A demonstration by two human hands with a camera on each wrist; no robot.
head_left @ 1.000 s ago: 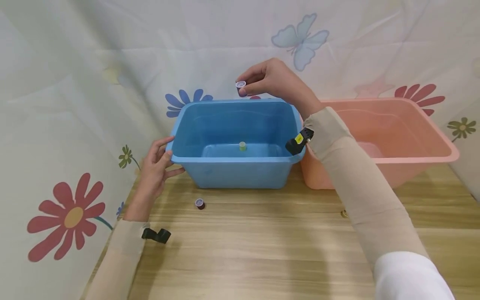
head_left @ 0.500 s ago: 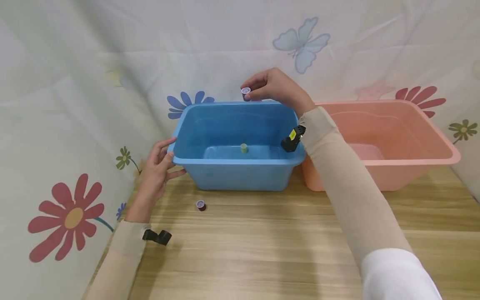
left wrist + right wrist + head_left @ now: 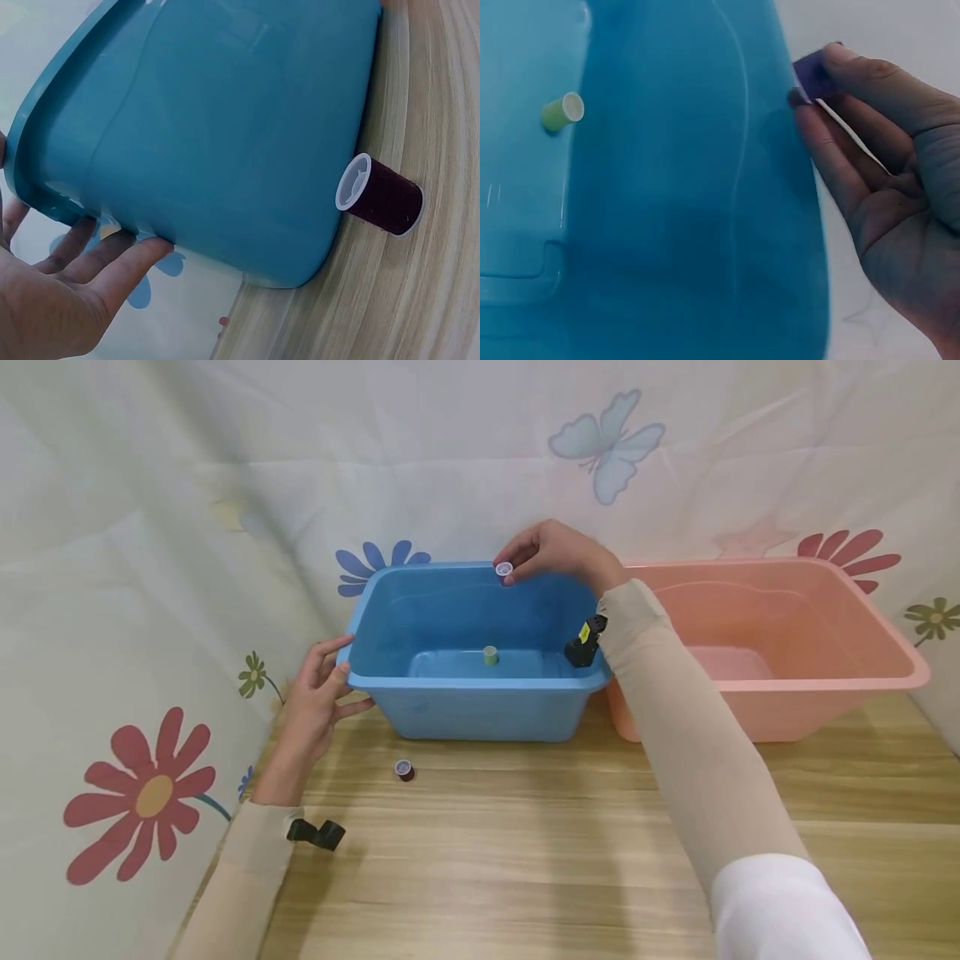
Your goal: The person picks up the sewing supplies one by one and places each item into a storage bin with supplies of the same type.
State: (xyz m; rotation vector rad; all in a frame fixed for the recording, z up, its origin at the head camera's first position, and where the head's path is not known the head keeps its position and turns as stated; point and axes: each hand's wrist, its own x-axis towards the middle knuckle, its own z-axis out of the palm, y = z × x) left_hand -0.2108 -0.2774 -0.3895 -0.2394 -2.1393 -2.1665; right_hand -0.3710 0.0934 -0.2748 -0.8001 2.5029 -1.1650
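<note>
My right hand [image 3: 558, 553] pinches a small purple spool of thread [image 3: 503, 573] with white ends between thumb and fingers, over the back rim of the blue tub [image 3: 480, 710]. In the right wrist view the purple spool [image 3: 817, 75] is partly covered by the fingers. My left hand [image 3: 311, 706] grips the tub's left rim, its other fingers under the lip and against the outer wall. A pale green spool [image 3: 490, 655] stands on the tub's floor. On the table in front of the tub is a dark maroon spool [image 3: 384, 196], upright and near the tub wall.
A pink tub [image 3: 825, 684] stands to the right, touching or very close to the blue one, partly behind my right forearm. Both tubs rest on a wood-grain table [image 3: 480, 860]. A flower-printed cloth [image 3: 450, 443] hangs behind and at the left.
My right hand has lowered and shifted slightly right with the purple spool, down to the back rim. A small gold-coloured thing seen earlier by the right forearm is now out of sight. The left hand keeps its hold.
</note>
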